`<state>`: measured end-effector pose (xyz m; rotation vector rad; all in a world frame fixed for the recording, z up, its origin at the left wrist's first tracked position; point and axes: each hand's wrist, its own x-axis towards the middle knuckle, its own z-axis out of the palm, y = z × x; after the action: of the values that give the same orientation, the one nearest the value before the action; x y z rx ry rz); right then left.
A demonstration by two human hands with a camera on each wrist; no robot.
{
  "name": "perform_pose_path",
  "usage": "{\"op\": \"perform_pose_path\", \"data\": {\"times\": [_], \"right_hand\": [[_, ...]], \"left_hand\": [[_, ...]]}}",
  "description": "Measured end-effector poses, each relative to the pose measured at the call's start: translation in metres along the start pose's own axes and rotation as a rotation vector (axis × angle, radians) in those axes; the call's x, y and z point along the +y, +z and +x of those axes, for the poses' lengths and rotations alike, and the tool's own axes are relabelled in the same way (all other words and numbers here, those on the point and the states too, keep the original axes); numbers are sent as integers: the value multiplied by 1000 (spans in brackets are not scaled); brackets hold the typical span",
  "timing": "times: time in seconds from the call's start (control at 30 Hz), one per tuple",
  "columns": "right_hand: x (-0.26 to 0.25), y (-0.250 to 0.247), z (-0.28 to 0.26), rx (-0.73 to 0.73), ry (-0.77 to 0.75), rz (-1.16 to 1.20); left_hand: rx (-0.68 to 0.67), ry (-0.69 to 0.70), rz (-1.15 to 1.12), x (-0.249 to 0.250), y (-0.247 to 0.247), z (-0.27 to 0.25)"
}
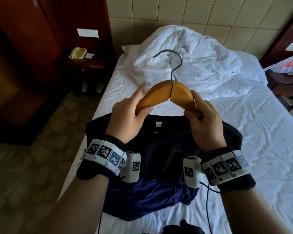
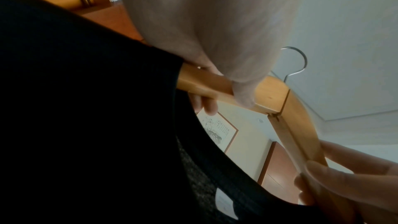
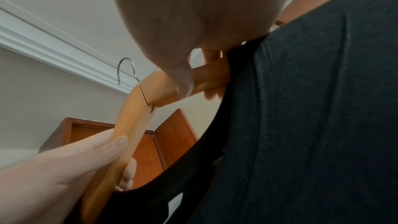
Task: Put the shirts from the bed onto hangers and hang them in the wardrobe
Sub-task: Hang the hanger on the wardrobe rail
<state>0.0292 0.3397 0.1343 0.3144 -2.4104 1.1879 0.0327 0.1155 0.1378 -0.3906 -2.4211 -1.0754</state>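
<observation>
A wooden hanger (image 1: 169,96) with a metal hook (image 1: 174,63) is held above the collar of a black shirt (image 1: 159,149) that lies on the bed. My left hand (image 1: 127,119) pinches the hanger's left arm (image 2: 206,83) between thumb and fingers. My right hand (image 1: 203,122) pinches its right arm (image 3: 206,77) the same way. Both ends of the hanger sit at the shirt's neck opening (image 2: 215,159). A blue garment (image 1: 147,198) lies under the black shirt's lower part.
The white sheet of the bed (image 1: 243,132) has a crumpled duvet (image 1: 193,61) near the headboard. A bedside table with a phone (image 1: 78,53) stands on the left, and dark wooden furniture (image 1: 24,56) beyond it. Another table (image 1: 287,81) is on the right.
</observation>
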Motion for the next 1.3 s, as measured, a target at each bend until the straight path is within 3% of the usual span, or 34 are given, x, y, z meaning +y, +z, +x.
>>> {"op": "perform_pose_path", "data": {"times": [0.3, 0.67, 0.83, 1.07, 1.3], "right_hand": [[2, -14, -19, 34, 29, 12], [22, -95, -25, 112, 65, 30], [24, -116, -22, 73, 36, 49], [-6, -85, -14, -52, -71, 165], [-82, -9, -12, -244, -238, 296]], "left_hand": [[-39, -4, 4, 17, 8, -9], [-31, 90, 137, 99, 42, 12], [2, 90, 167, 120, 49, 2], [116, -49, 252, 117, 6, -29], [231, -266, 361, 91, -86, -81]]}}
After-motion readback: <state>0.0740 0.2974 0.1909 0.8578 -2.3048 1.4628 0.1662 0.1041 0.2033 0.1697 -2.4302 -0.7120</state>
